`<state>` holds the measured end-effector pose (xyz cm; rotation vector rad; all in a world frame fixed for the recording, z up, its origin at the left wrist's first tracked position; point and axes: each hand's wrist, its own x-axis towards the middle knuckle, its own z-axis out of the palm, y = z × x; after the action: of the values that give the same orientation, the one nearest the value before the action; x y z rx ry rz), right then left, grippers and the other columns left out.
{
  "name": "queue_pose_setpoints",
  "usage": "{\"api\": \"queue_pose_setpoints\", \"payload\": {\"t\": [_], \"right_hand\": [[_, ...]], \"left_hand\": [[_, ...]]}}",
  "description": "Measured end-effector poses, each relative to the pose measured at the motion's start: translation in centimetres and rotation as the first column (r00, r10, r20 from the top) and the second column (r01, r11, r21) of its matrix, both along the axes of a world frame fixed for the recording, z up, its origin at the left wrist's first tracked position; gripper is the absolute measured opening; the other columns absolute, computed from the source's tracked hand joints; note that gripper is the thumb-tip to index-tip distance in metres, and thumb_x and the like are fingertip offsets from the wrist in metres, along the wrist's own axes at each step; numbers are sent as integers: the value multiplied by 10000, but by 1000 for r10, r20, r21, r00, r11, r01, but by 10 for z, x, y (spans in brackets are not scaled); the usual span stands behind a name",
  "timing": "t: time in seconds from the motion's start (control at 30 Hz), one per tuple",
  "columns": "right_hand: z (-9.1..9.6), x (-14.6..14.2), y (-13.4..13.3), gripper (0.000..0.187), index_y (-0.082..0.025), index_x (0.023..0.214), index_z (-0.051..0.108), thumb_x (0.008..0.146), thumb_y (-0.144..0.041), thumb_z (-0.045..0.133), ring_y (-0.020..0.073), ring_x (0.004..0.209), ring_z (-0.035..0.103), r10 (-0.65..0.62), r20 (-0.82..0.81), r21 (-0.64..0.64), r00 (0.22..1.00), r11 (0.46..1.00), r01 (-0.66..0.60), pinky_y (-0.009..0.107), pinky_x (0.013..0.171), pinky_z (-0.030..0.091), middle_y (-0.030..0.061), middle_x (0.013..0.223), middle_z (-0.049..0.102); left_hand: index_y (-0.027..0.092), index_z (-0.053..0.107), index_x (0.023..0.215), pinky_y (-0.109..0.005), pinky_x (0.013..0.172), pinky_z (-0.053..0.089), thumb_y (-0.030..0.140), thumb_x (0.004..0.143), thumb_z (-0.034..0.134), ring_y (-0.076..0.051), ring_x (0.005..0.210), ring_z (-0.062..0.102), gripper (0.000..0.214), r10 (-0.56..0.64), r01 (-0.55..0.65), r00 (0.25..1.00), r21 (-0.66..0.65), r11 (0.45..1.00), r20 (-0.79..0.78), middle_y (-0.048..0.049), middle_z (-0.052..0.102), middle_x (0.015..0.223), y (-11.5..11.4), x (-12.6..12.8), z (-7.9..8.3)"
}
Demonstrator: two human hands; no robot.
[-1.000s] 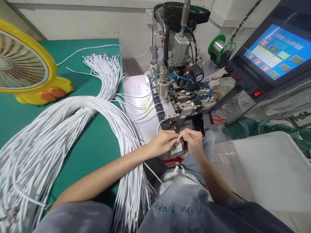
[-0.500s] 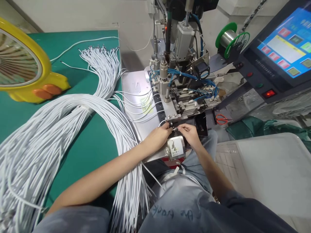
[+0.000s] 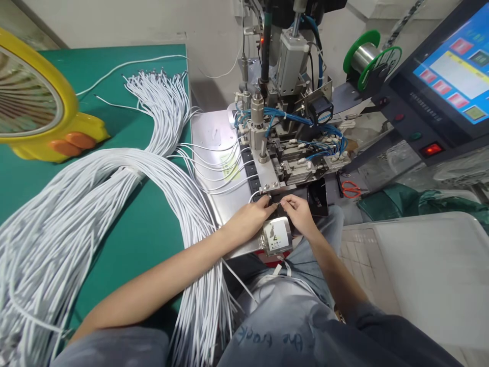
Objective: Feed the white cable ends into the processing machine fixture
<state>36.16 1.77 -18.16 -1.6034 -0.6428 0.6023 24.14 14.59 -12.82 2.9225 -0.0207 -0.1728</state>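
My left hand [image 3: 250, 219] and my right hand [image 3: 301, 214] meet at the front of a small machine [image 3: 282, 137], just below its black fixture blocks. Both pinch the end of one white cable [image 3: 255, 194] that loops up from the left hand to the fixture. The fingers of both hands are closed on the cable tip between them. A large bundle of white cables [image 3: 126, 204] lies across the green table [image 3: 114, 92] and hangs over its edge beside my left forearm. A silver box with a warning label [image 3: 277, 235] sits under my hands.
A yellow fan [image 3: 34, 102] stands at the left on the green table. A touch screen panel [image 3: 454, 66] with a red switch is at the right, a green wire spool [image 3: 367, 56] behind it. Orange scissors [image 3: 349, 188] lie by the machine. A white bin [image 3: 431, 270] sits at my right.
Both hands have moved forward and up from over my lap to the front of the machine's fixture, carrying the cable end. The view has tilted down slightly.
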Motion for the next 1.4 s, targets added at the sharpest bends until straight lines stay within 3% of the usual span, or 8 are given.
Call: {"api": "queue_pose_setpoints", "payload": {"t": [0.23,0.5,0.77,1.0,1.17,1.23,1.4], "right_hand": [[-6,1,0,221,-152,693,568,753,-364,546,139,628,519,53,-3,-16,999,998,-53,253,598,432,21,656,564],[-6,-1,-2,214,-144,712,617,729,-354,580,175,704,589,27,8,-39,1000,999,-27,285,663,468,59,731,643],[-6,1,3,209,-146,638,577,692,-348,570,147,621,548,48,-59,-34,997,998,-50,277,634,447,34,641,597],[-6,-1,5,275,-143,719,583,665,-412,594,124,559,477,-34,-141,-44,989,999,28,239,499,380,27,652,558],[-6,-1,6,264,-155,659,503,685,-415,544,103,521,413,65,-197,-98,978,991,-85,220,480,320,-7,577,466],[-9,-2,7,281,-164,630,455,731,-421,504,93,510,371,116,-164,-87,979,987,-132,216,480,291,-20,561,424],[-17,2,9,299,-182,619,393,768,-432,461,95,499,313,157,-76,-77,985,984,-162,220,471,258,-38,539,348]], "left_hand": [[132,510,1221,-241,615,474,52,846,324,-86,572,500,427,13,-15,999,-65,998,-29,-75,477,931,0,1,4],[138,502,1215,-241,597,475,52,844,348,-101,587,508,410,1,-1,1000,-8,1000,-28,-70,484,931,-1,1,5],[151,520,1182,-274,592,482,86,870,363,-128,600,540,355,23,-19,997,54,998,-68,-71,487,936,-4,4,10],[150,523,1189,-293,607,486,72,874,341,-145,631,568,372,13,-8,998,71,997,-62,-83,490,960,-4,3,10],[166,521,1216,-282,607,478,86,872,369,-149,664,587,385,13,-7,998,98,995,-59,-83,505,982,-4,3,12],[162,562,1156,-285,596,474,90,867,380,-174,714,602,349,42,-33,997,126,991,-66,-88,529,967,-6,0,17],[82,632,794,-322,594,473,45,803,445,-260,800,617,191,170,-137,974,208,968,-152,-127,591,839,-13,-10,31]]}}
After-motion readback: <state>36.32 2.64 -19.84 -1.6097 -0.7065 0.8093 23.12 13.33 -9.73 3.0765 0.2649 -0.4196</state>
